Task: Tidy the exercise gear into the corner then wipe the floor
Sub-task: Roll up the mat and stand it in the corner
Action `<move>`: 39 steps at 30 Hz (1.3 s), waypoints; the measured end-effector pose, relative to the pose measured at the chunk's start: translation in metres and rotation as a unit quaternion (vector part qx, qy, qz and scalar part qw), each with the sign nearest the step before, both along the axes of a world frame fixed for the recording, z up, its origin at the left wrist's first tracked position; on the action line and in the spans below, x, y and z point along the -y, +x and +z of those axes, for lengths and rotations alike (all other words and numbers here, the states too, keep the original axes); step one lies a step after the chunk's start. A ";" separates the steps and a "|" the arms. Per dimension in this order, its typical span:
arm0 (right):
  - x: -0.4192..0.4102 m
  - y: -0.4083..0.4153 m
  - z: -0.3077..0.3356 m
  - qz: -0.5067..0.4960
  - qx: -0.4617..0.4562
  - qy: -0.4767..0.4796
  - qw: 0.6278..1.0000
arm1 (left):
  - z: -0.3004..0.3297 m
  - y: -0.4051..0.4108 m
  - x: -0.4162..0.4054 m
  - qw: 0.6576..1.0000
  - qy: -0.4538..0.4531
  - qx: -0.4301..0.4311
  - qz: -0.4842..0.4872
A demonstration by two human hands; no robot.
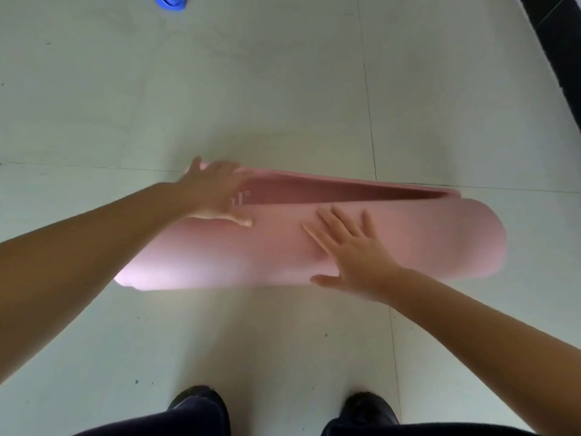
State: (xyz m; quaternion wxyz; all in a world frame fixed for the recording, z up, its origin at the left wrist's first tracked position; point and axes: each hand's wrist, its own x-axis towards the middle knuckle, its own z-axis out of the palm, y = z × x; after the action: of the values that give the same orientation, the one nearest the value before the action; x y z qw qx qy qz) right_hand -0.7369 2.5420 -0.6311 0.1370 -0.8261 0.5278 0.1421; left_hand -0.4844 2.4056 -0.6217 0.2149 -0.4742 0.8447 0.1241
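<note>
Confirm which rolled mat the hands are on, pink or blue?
The pink mat: left hand touches its far loose edge, right hand lies flat on the roll. The blue mat lies untouched at the top edge.

I see both bare forearms reaching forward and down from the lower corners, converging toward the middle. My left hand is stretched farther out, palm down, its fingers curled over a far edge while the thumb points right along the near side. My right hand lies flat, palm down, fingers straight and spread, pointing up and to the left, with the thumb held out low to the left. The left arm is in shadow; the right wrist and hand are lit brighter. Below, my two dark-trousered legs and dark shoes stand apart.
</note>
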 end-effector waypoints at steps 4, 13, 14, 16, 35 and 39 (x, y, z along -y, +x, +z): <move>0.020 -0.010 -0.011 0.007 -0.025 -0.018 0.999 | -0.014 -0.006 -0.048 0.989 -0.121 -0.087 0.023; 0.082 -0.021 -0.009 -0.013 0.011 -0.051 0.999 | -0.044 0.000 -0.031 0.992 -0.070 -0.066 -0.085; 0.081 -0.018 -0.009 -0.020 0.024 -0.088 0.996 | -0.040 -0.001 -0.013 0.996 -0.017 -0.063 -0.059; 0.077 -0.005 -0.012 -0.018 0.048 -0.125 0.991 | -0.033 -0.005 0.017 0.997 0.028 -0.073 -0.017; 0.112 0.023 -0.006 -0.062 -0.014 -0.002 0.998 | -0.025 0.129 -0.005 0.695 0.146 -0.448 0.543; 0.105 0.015 0.007 -0.100 -0.007 -0.037 0.994 | 0.019 0.100 -0.017 0.705 0.057 -0.476 0.522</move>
State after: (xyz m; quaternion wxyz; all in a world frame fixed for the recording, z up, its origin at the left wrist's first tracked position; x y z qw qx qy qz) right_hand -0.7220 2.4371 -0.6237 0.1164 -0.7727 0.6134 0.1143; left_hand -0.3841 2.4221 -0.6025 -0.2884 -0.7043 0.4433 0.4736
